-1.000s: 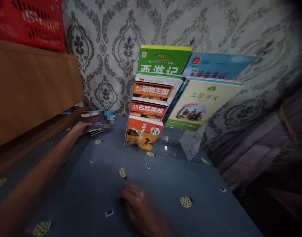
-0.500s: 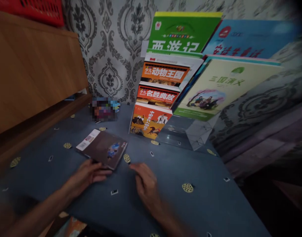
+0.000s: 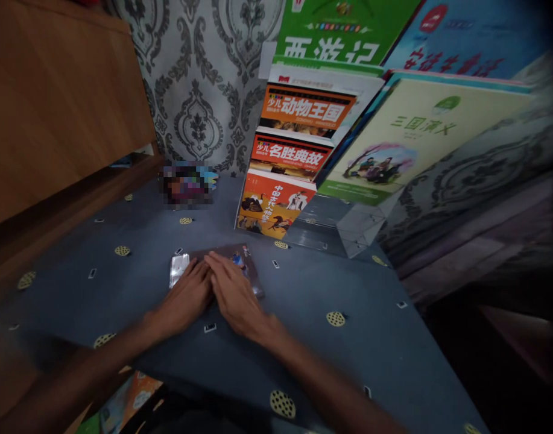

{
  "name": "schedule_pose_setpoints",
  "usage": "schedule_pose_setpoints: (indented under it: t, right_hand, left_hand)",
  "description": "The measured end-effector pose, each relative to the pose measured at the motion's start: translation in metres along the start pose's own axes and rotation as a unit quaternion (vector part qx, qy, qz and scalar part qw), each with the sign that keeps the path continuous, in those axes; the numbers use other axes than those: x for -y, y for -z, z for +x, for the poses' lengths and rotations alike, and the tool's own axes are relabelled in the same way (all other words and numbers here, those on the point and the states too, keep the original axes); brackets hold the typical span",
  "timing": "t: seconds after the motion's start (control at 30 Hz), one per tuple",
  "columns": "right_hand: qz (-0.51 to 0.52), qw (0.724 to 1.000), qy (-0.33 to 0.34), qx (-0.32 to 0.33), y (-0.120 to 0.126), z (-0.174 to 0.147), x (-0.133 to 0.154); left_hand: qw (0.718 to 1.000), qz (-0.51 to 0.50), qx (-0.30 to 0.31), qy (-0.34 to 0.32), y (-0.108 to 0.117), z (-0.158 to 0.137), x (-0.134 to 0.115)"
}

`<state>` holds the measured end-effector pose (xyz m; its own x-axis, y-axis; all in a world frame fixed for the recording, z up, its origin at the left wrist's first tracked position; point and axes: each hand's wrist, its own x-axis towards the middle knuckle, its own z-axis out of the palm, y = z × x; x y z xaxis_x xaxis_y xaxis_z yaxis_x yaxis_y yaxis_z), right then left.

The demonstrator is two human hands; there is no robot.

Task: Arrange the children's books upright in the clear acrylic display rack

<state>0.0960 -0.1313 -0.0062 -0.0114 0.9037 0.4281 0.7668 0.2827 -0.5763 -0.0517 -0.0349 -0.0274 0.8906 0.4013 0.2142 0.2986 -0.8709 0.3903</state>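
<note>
A flat, dark brown book point(image 3: 253, 272), with a shiny cover, a blue picture and a pale label at its left end, lies on the blue-grey tabletop. Across its middle rests my left hand point(image 3: 192, 292), fingers stretched out and lying flat. My right hand point(image 3: 233, 292) lies on the book beside it, fingers also extended, and the fingertips of both hands meet. Neither hand grips the book. Part of the cover is hidden beneath the hands.
A clear stand point(image 3: 360, 226) holds several upright books, among them an orange-red one point(image 3: 276, 202) and a pale green one point(image 3: 407, 132). At the back left is a blurred-out item point(image 3: 186, 184). A wooden cabinet point(image 3: 63, 102) borders the left side; patterned wallpaper point(image 3: 197, 114) is behind.
The book has shifted right and nearer, and turned. My left hand has gone from its near edge to its top; my right hand has moved from the tabletop onto it. The view has tilted down.
</note>
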Motion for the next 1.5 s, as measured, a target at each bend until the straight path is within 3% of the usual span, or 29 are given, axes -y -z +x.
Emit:
schedule_pose_setpoints:
  t: [0.07, 0.2, 0.33, 0.5, 0.73, 0.87, 1.13, 1.27, 1.4, 1.5]
  right_hand:
    - [-0.010, 0.998, -0.022, 0.053, -0.008, 0.012, 0.000]
    - [-0.044, 0.992, -0.047, 0.109, -0.015, 0.024, -0.012]
    - [-0.112, 0.986, -0.068, 0.102, -0.007, 0.024, -0.031]
    - [-0.167, 0.970, -0.155, 0.085, 0.012, 0.011, -0.053]
    - [-0.198, 0.962, -0.169, 0.085, 0.024, -0.025, -0.050]
    - [-0.199, 0.965, -0.159, 0.068, 0.024, -0.041, -0.041]
    - [-0.081, 0.984, -0.150, -0.057, 0.030, -0.049, -0.047]
    - [-0.018, 0.984, -0.151, -0.089, 0.032, -0.049, -0.048]
    - [0.098, 0.976, -0.147, -0.125, 0.036, -0.047, -0.048]
    - [0.200, 0.954, -0.154, -0.160, 0.039, -0.043, -0.048]
  left_hand:
    - [0.999, 0.044, 0.005, -0.008, -0.006, -0.003, 0.009]
    - [0.996, 0.075, -0.012, 0.038, -0.005, -0.010, 0.019]
    - [0.992, 0.092, -0.024, 0.085, -0.002, -0.012, 0.018]
    - [0.988, 0.120, -0.027, 0.088, -0.002, -0.011, 0.014]
    - [0.979, 0.191, -0.043, 0.048, 0.005, -0.014, 0.006]
    - [0.978, 0.206, -0.020, 0.000, 0.011, -0.018, -0.002]
    - [0.955, 0.282, 0.068, -0.064, 0.013, -0.017, -0.017]
    - [0.942, 0.307, 0.105, -0.089, 0.022, -0.014, -0.029]
    - [0.963, 0.233, 0.122, -0.054, 0.054, -0.003, -0.037]
    - [0.994, 0.085, 0.065, 0.013, 0.088, 0.006, -0.044]
